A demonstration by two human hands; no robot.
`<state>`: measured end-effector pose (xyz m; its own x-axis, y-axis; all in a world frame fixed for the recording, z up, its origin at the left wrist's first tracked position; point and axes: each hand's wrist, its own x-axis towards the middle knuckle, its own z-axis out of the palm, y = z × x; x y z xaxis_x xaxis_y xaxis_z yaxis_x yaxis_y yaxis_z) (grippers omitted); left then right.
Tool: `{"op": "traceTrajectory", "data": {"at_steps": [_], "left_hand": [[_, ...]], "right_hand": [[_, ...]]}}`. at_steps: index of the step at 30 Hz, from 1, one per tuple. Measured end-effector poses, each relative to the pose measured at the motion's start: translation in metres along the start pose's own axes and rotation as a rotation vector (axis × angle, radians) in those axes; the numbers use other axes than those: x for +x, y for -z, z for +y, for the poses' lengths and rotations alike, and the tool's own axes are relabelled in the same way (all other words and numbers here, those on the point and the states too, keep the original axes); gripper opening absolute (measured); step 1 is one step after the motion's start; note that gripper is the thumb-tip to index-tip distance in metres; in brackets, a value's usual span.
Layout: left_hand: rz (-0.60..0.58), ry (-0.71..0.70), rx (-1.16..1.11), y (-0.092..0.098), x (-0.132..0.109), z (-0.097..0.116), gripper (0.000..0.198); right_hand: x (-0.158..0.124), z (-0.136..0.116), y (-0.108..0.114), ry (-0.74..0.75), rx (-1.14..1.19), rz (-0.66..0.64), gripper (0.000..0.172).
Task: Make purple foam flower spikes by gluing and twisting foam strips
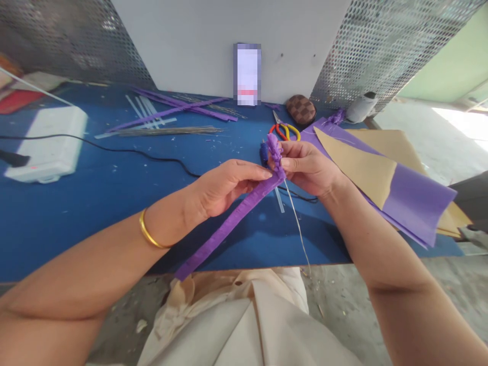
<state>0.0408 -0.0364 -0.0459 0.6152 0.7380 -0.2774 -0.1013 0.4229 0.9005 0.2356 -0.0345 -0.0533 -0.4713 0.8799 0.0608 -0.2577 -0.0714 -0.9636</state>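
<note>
My left hand (232,185) pinches a long purple paper strip (229,223) near its upper end. The strip slants down to the table's front edge. My right hand (308,165) is closed on a gathered purple paper flower (274,150), its thumb and fingers pressed round the lower part, where the strip meets it. A thin pale wire (296,218) hangs below the flower. Just behind the fingers lies a blue tool (264,152), partly hidden, perhaps a glue gun. Scissors (284,129) with red and yellow handles rest farther back.
Purple strips (206,109), a bundle of thin wires (171,130) and clear sticks (147,109) lie at the back left. A white case (49,142) stands left, with a black cable (133,151) crossing the table. A phone (247,73) leans against the panel. Purple sheets (412,198) and tan paper (358,157) lie right.
</note>
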Motion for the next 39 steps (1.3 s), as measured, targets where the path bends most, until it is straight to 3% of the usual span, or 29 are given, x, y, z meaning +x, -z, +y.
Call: {"op": "traceTrajectory", "data": {"at_steps": [13,24,39], "left_hand": [[0.072,0.022,0.083,-0.001,0.001,-0.005,0.007],[0.166,0.012,0.1,-0.005,0.002,-0.008,0.009],[0.091,-0.007,0.075,0.0,0.0,-0.009,0.012]], "right_hand": [[-0.002,-0.007,-0.002,-0.063,-0.106,-0.024,0.019],[-0.001,-0.002,-0.011,-0.032,-0.168,0.074,0.021],[-0.002,0.001,-0.017,-0.054,-0.084,0.097,0.019]]}}
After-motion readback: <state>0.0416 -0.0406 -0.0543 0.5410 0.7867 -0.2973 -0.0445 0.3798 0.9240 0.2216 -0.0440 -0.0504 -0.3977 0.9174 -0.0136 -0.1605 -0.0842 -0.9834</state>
